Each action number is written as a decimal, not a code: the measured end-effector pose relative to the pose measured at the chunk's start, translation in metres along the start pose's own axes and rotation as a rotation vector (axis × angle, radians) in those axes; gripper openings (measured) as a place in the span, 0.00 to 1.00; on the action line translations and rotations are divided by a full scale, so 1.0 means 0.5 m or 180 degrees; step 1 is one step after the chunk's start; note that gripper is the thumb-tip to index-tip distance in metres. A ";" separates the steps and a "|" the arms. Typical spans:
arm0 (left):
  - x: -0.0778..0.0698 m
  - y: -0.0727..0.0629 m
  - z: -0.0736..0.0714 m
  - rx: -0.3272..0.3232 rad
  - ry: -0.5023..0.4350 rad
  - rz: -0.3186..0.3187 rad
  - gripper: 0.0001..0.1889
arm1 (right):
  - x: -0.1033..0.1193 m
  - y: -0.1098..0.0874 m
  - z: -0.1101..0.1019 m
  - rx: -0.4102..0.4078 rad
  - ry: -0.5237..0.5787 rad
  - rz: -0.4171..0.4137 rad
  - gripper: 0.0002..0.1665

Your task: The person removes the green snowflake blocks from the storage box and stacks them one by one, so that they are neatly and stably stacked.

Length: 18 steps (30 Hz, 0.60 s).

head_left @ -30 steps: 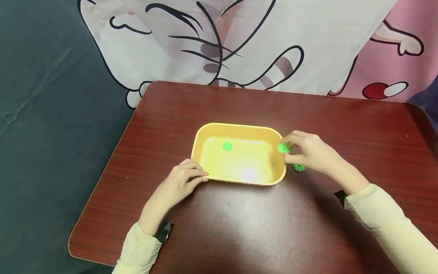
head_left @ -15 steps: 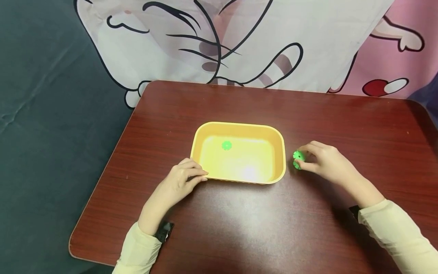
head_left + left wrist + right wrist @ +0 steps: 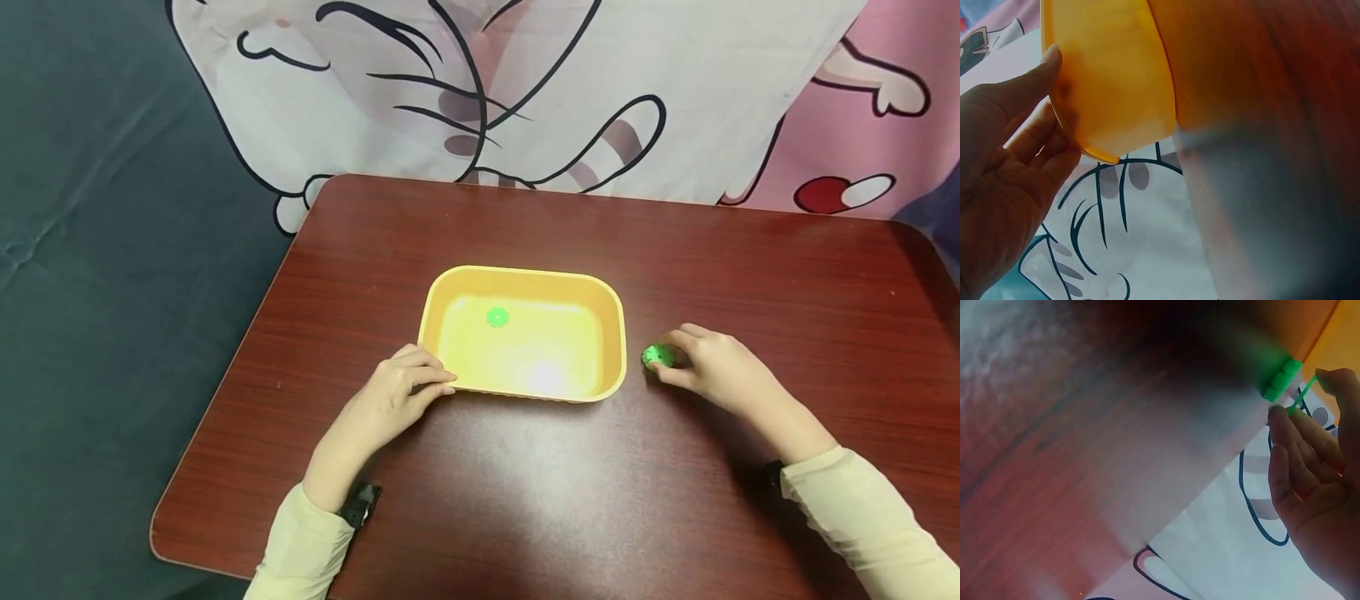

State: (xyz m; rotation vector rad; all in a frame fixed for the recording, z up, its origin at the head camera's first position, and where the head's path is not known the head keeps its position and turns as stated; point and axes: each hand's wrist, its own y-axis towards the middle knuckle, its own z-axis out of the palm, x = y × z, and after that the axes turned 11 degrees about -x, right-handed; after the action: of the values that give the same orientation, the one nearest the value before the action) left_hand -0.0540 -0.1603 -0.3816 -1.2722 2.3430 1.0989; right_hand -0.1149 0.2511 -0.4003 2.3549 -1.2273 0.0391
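Observation:
A yellow plastic tray [image 3: 536, 398] stands on the table, with one green flower-shaped disc [image 3: 497, 317] on its floor. My left hand [image 3: 393, 392] holds the tray's near-left corner, thumb and fingers at the rim; the left wrist view shows the grip on the yellow wall [image 3: 1110, 81]. To the right of the tray, my right hand [image 3: 720, 367] pinches a thin green notched disc [image 3: 1304, 394] between thumb and fingertips. Just beyond that disc, another green notched piece [image 3: 1282, 380] sits on the table, apart from it in the right wrist view. From the head, the two overlap.
The dark red wooden table [image 3: 540, 500] extends around the tray, its left edge running diagonally. A cloth with cartoon cats [image 3: 570, 92] hangs behind the far edge. Each wrist wears a black strap [image 3: 361, 505].
My right hand has moved from the tray's right rim rightward with the disc, then down beside the green piece on the table. The left hand has kept its hold on the tray.

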 end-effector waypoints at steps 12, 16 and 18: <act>0.002 -0.004 0.001 -0.0021 0.0009 -0.0022 0.07 | -0.003 -0.005 0.013 0.0006 0.0007 0.0018 0.14; 0.002 -0.002 0.001 -0.0024 -0.0008 -0.0008 0.06 | -0.004 -0.005 0.015 0.0005 0.0017 0.0015 0.14; 0.001 -0.002 0.001 -0.0023 -0.0017 -0.0003 0.06 | -0.004 -0.005 0.016 0.0014 0.0022 0.0016 0.14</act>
State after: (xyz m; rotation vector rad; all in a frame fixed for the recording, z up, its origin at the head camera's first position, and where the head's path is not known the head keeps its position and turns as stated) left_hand -0.0538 -0.1606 -0.3826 -1.2711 2.3363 1.1102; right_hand -0.1156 0.2505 -0.4089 2.3537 -1.2309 0.0516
